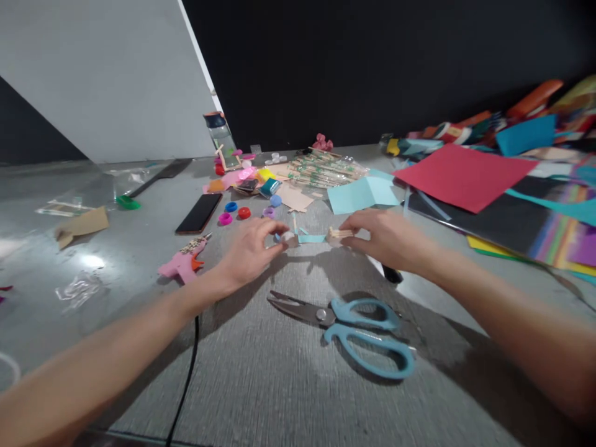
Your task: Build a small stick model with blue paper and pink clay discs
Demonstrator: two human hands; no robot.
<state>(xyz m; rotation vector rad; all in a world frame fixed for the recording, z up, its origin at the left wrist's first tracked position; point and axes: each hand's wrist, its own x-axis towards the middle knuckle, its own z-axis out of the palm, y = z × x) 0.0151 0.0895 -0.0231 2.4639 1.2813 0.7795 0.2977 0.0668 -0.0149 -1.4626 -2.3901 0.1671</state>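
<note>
My left hand [254, 248] pinches a small whitish piece [289, 238] near the middle of the table. My right hand [379, 236] has its thumb and fingers closed on a small bundle of wooden sticks [339, 233]. Between the two hands lies a light blue paper strip [311, 238], with a short thin stick [295, 222] standing up near its left end. Whether the strip is joined to either piece I cannot tell. Closer to me, blue-handled scissors [326, 315] lie on the table with their blades slightly apart.
A pink glue gun [181, 264] with a black cord [190, 372] and a phone [199, 214] lie left. Coloured caps [243, 213], wrapped sticks [321, 171] and a bottle [218, 133] stand or lie behind. Red paper [465, 174] and light blue paper [361, 194] are at the right.
</note>
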